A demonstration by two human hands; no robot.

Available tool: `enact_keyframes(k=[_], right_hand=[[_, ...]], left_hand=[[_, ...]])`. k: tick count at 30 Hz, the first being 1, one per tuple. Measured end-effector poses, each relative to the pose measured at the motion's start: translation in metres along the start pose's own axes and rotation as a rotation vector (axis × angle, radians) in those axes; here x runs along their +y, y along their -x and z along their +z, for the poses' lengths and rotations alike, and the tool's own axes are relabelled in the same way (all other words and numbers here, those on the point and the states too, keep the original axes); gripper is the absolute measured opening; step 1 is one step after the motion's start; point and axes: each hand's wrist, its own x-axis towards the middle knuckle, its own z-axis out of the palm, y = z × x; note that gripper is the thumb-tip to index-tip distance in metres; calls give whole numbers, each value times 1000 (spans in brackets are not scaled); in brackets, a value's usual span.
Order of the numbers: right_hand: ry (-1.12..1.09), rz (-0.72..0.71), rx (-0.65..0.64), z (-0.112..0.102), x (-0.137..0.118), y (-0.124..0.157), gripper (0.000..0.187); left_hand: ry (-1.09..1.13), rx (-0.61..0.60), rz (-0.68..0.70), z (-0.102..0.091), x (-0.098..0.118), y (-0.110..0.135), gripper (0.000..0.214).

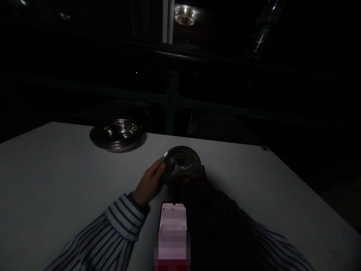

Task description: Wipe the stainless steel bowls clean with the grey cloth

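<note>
The scene is very dark. A small steel bowl stands on the white table in front of me. My left hand grips the bowl's left rim with thumb and curled fingers. My right hand lies in shadow at the bowl's near right side, pressing a greyish cloth or sponge into it; its fingers are hard to make out. Both sleeves are blue-and-white striped.
A wider steel bowl sits at the table's far left. A lit phone lies on the table between my forearms. Beyond the table's far edge runs a dark railing, with a lamp glowing above.
</note>
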Motion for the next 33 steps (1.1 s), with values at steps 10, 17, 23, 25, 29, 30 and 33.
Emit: enact_keyframes(k=[10, 17, 23, 25, 29, 30, 33], right_hand=[[-3, 8, -18, -17, -3, 0, 34], [-35, -8, -50, -14, -11, 0, 36], [-93, -36, -91, -16, -2, 4, 33], [-97, -13, -91, -16, -6, 3, 31], [-100, 14, -81, -16, -12, -1, 31], [-102, 12, -78, -17, -11, -1, 32], [-108, 6, -69, -20, -5, 0, 33]], left_hand=[[5, 6, 9, 0, 0, -1, 50], [47, 4, -47, 0, -2, 0, 52], [70, 3, -26, 1, 0, 0, 53], [61, 2, -26, 2, 2, 0, 53], [35, 22, -19, 2, 6, 1, 51], [31, 21, -17, 2, 7, 1, 51], [33, 14, -21, 2, 8, 2, 50]])
